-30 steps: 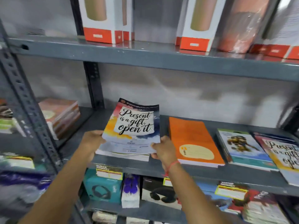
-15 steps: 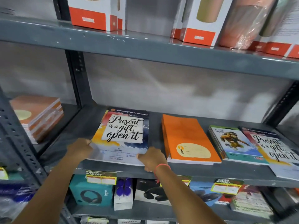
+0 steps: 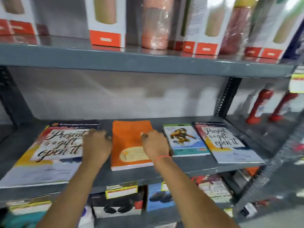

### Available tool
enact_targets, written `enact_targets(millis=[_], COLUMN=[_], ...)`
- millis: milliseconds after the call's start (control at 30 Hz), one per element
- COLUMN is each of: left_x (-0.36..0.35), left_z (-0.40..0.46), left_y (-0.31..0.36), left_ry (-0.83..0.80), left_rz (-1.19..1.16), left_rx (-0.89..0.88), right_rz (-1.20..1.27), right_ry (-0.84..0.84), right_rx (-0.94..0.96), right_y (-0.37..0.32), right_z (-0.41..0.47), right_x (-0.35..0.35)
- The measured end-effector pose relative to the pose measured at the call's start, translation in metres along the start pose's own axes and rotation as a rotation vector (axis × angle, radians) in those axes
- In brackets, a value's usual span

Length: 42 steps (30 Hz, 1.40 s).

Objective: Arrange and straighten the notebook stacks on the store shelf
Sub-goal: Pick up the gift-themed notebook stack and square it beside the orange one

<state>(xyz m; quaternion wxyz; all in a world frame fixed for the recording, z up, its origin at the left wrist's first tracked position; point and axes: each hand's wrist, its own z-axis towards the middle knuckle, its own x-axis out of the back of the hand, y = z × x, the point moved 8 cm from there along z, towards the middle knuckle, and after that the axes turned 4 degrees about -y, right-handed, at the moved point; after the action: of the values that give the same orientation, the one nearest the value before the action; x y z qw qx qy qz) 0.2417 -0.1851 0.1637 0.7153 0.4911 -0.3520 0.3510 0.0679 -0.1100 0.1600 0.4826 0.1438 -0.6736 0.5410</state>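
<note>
Both grips loose, left hand [image 3: 97, 145] and right hand [image 3: 155, 146] flanking orange notebook stack [image 3: 130, 140].

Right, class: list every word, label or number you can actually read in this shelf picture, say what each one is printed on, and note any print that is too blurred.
"Present is a gift, open it": cover of the left notebook stack.
"Present is a gift open it": cover of the far-right notebook stack.
Orange notebook label: too blurred.
Cartoon-cover notebook: print too small.
Yellow price tags and red box labels: unreadable.
</note>
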Motion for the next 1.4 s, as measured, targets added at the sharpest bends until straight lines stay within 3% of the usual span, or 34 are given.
enact_targets(millis=[133, 233, 367, 600, 800, 967, 1200, 1400], left_x=[-0.09, -0.154, -0.222, -0.273, -0.275, -0.276, -0.264, -0.233], left_z=[-0.036, -0.079, -0.117, -0.118, -0.108, -0.107, -0.094, -0.093], left_y=[0.135, 0.227, 0.294, 0.325, 0.322, 0.322, 0.335, 0.333], left_ry=[-0.277, -0.529, -0.749, -0.711, -0.601, -0.627, -0.547, -0.475], left_rz=[-0.278, -0.495, -0.592, -0.498, -0.543, -0.567, -0.579, -0.713], left_rx=[-0.117, -0.109, -0.01, 0.11, 0.264, 0.408, 0.338, 0.284], right_rz=[-0.018, 0.022, -0.107, -0.089, -0.255, -0.088, 0.137, 0.24], right_ry=[0.066, 0.142, 0.042, -0.131, -0.103, -0.111, -0.168, -0.053], right_rx=[-0.126, -0.282, -0.453, -0.563, -0.574, -0.66, -0.665, -0.628], right_y=[0.112, 0.208, 0.32, 0.428, 0.442, 0.461, 0.456, 0.435], right_z=[0.022, 0.032, 0.041, 0.053, 0.069, 0.07, 0.059, 0.053], right_x=[0.075, 0.125, 0.147, 0.149, 0.159, 0.161, 0.168, 0.184])
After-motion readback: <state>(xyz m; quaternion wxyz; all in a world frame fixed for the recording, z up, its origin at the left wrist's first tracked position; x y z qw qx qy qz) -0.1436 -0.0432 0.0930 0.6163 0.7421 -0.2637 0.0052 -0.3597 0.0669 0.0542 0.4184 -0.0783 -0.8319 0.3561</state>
